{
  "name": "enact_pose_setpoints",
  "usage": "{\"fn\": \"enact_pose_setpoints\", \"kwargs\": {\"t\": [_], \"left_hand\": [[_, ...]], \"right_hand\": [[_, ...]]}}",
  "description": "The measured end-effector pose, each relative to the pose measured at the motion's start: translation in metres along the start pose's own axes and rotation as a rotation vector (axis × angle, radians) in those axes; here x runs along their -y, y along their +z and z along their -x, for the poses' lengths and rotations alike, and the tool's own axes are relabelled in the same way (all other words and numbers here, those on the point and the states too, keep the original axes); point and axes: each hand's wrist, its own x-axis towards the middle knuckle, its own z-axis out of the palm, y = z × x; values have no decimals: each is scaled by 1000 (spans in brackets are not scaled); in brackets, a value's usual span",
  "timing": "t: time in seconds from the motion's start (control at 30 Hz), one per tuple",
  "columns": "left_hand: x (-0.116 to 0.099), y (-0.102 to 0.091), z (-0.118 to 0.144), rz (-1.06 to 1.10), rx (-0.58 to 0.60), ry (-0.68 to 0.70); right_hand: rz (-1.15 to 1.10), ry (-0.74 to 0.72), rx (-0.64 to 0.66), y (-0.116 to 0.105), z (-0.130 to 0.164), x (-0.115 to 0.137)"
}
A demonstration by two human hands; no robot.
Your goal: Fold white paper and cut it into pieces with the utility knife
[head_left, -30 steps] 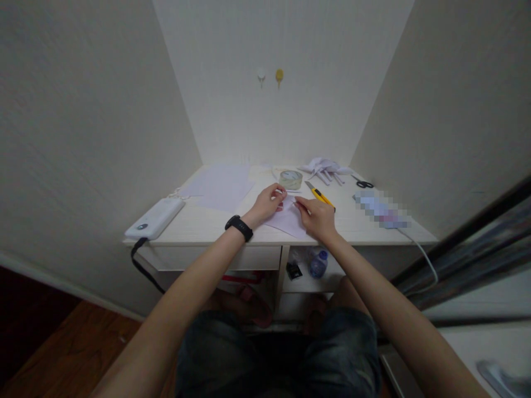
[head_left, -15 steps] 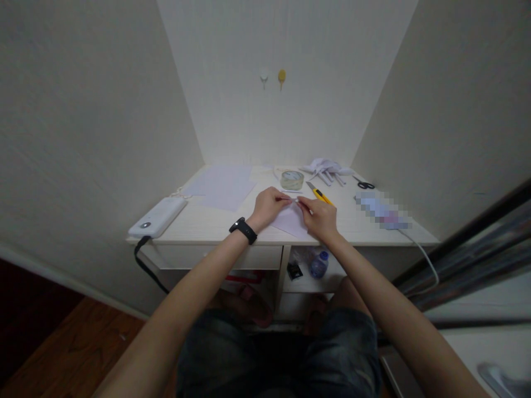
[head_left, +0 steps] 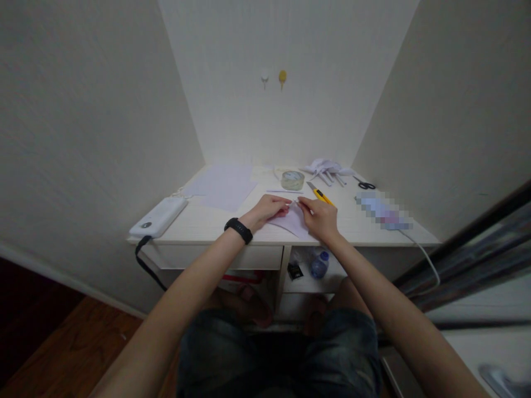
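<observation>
A small sheet of paper (head_left: 290, 222) lies at the front middle of the white desk, its far edge lifted and narrowly curled between my fingers. My left hand (head_left: 270, 209), with a black watch on the wrist, has its fingertips closed at the left part of that edge. At the right end, my right hand (head_left: 320, 218) pinches the paper between thumb and forefinger. Just beyond my hands lies a thin paper stick (head_left: 284, 192). A yellow box cutter (head_left: 321, 195) rests behind my right hand, and a roll of clear tape (head_left: 292, 181) stands farther back.
Larger paper sheets (head_left: 226, 185) cover the left back of the desk (head_left: 199, 226). A white power bank (head_left: 159, 216) sits at the left edge. Folded paper with rolled legs (head_left: 327, 169), black scissors (head_left: 366, 185) and a blurred-out cabled object (head_left: 384, 211) are on the right. A bottle (head_left: 319, 265) stands on the shelf below.
My left hand has dropped and turned slightly, showing more of the paper's left side and of the stick behind. The right hand keeps its pinch in nearly the same place.
</observation>
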Motion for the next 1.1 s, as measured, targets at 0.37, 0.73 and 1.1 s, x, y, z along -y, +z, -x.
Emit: {"fn": "enact_pose_setpoints", "kwargs": {"t": [0.37, 0.73, 1.1], "left_hand": [[11, 1, -4, 291, 20, -48], [-1, 1, 7, 399, -75, -81], [5, 12, 16, 323, -156, 7]], "right_hand": [[-21, -38, -17, 2, 1, 0], [-54, -62, -51, 0, 1, 0], [-39, -60, -14, 0, 2, -2]]}}
